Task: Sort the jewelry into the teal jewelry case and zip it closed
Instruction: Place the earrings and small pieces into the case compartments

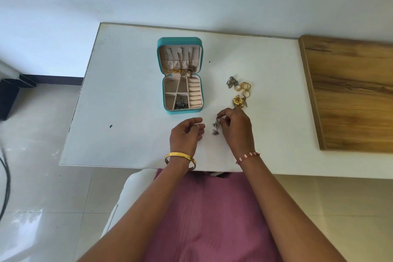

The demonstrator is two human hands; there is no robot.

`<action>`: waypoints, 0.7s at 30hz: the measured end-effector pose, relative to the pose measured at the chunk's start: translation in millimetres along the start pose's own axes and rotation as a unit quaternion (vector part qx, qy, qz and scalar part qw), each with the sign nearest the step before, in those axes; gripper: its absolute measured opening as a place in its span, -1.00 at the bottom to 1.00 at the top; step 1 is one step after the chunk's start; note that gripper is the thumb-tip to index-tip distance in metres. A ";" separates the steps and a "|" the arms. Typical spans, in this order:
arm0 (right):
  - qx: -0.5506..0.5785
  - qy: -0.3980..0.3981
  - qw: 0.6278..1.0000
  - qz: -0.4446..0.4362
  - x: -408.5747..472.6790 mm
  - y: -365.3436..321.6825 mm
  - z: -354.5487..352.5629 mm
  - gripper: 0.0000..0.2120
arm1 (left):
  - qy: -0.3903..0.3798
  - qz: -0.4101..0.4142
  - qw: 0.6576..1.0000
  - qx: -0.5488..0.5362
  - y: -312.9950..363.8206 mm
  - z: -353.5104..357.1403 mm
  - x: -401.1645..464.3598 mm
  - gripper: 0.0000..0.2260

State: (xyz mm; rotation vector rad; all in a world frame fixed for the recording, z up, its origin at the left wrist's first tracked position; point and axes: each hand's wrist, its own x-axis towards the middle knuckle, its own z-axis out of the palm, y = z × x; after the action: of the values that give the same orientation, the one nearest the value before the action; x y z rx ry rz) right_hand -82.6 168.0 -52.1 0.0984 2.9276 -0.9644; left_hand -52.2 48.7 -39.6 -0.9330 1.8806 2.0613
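The small square teal jewelry case (pixel 182 74) lies open near the middle of the white table (pixel 119 100), its lid laid back toward the far edge. Some chains hang in the lid, and a dark silver piece sits in a front pocket of the tray.

The right hand (pixel 236 127) is bent at the wrist near the front edge of the table, its grip pinched together on the top of a little dangly silver earring (pixel 215 127). The earring hangs down from the fingertips. It looks very light, thin and wobbly, so it could swing or slip. The best place to hold it is right at the top hook, with a soft pinch.

The left hand (pixel 187 134) rests just beside it, fingers curled loosely with the grip apart, holding nothing that I can see.

A small pile of gold rings and charms (pixel 240 91) waits on the table, between the case and the right edge.
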 end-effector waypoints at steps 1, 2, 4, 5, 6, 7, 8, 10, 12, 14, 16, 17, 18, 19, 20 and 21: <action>-0.001 0.004 1.000 -0.003 -0.9 0.4 0.1 -0.88 | -0.004 0.000 1.000 0.001 0.5 -1.7 1.3 -0.80; 0.000 0.010 1.000 -0.007 -2.1 1.1 0.4 -0.90 | -0.007 0.001 1.000 0.003 1.3 -3.5 2.6 -0.80; 0.022 0.020 0.999 -0.013 -4.7 0.9 -0.1 -0.91 | -0.013 0.005 1.000 0.008 4.2 -7.1 4.4 -0.78; 0.048 0.026 0.998 -0.009 -6.1 -0.5 -1.2 -0.91 | -0.017 0.010 1.000 0.012 5.6 -8.1 5.0 -0.78; 0.089 0.032 0.996 0.004 -7.5 -3.5 -2.9 -0.91 | -0.023 0.017 0.999 0.018 6.9 -8.9 5.1 -0.77; 0.141 0.035 0.989 0.025 -9.0 -7.3 -5.7 -0.89 | -0.029 0.024 0.999 0.021 8.5 -9.0 4.7 -0.77; 0.201 0.035 0.978 0.050 -10.6 -11.8 -9.0 -0.87 | -0.035 0.031 0.999 0.021 10.3 -8.8 4.1 -0.77; 0.313 0.019 0.945 0.089 -13.2 -21.4 -15.6 -0.84 | -0.045 0.040 0.998 0.010 14.5 -8.9 3.2 -0.77; 0.366 -0.006 0.925 0.100 -15.3 -28.8 -21.9 -0.84 | -0.056 0.046 0.997 -0.009 19.8 -10.5 2.1 -0.77; 0.379 -0.021 0.920 0.096 -16.6 -35.4 -27.9 -0.84 | -0.077 0.055 0.995 -0.023 25.7 -12.9 -0.1 -0.77; 0.373 -0.023 0.924 0.085 -17.7 -40.6 -31.8 -0.86 | -0.100 0.072 0.992 -0.017 30.3 -15.0 -3.8 -0.77; 0.365 -0.021 0.927 0.077 -18.6 -43.2 -33.3 -0.87 | -0.108 0.083 0.991 -0.004 32.0 -15.5 -6.0 -0.78; 0.358 -0.019 0.931 0.072 -19.4 -45.7 -34.3 -0.88 | -0.113 0.093 0.989 0.011 33.3 -15.7 -7.8 -0.78; 0.354 -0.017 0.933 0.068 -19.8 -47.5 -34.5 -0.89 | -0.115 0.101 0.988 0.023 34.4 -15.5 -9.1 -0.78; 0.351 -0.015 0.934 0.067 -20.1 -48.8 -34.2 -0.88 | -0.115 0.104 0.988 0.027 35.1 -15.6 -9.8 -0.79; 0.348 -0.011 0.935 0.065 -20.1 -49.5 -33.7 -0.88 | -0.113 0.106 0.988 0.025 36.1 -15.7 -10.7 -0.79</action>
State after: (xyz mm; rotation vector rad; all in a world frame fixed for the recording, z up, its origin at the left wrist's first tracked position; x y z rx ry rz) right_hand -67.6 147.5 5.8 0.2997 2.3674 -1.8951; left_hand -58.5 30.4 -3.7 -0.4801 1.9675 2.1203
